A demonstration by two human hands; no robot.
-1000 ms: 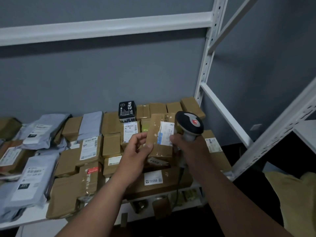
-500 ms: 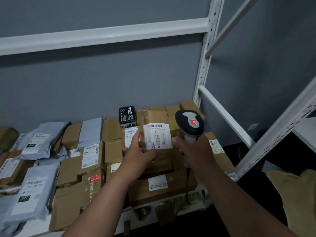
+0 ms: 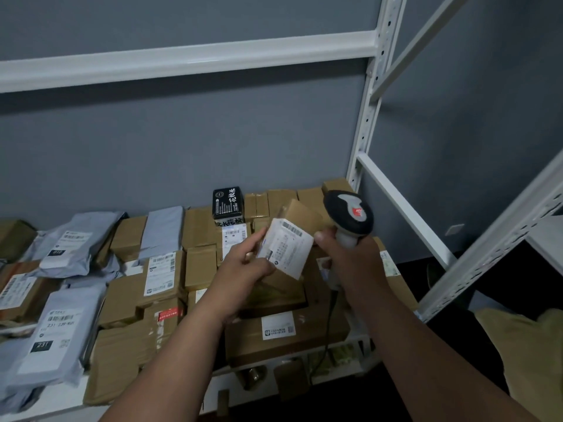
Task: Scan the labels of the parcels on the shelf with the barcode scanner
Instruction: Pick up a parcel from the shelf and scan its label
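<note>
A small cardboard parcel [image 3: 300, 222] is tilting above the shelf's pile, white label [image 3: 285, 251] facing up. The left hand [image 3: 243, 269] is gripping its lower edge; the right hand [image 3: 350, 257] is clasping the barcode scanner [image 3: 348, 216] just beside it, over the white shelf [image 3: 304, 357].

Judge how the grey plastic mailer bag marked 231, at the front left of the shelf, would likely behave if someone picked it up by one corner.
The grey mailer bag would probably sag: its plastic skin looks wrinkled and soft. Its smooth film may be slippery. It lies flat, so rolling seems unlikely.
</note>
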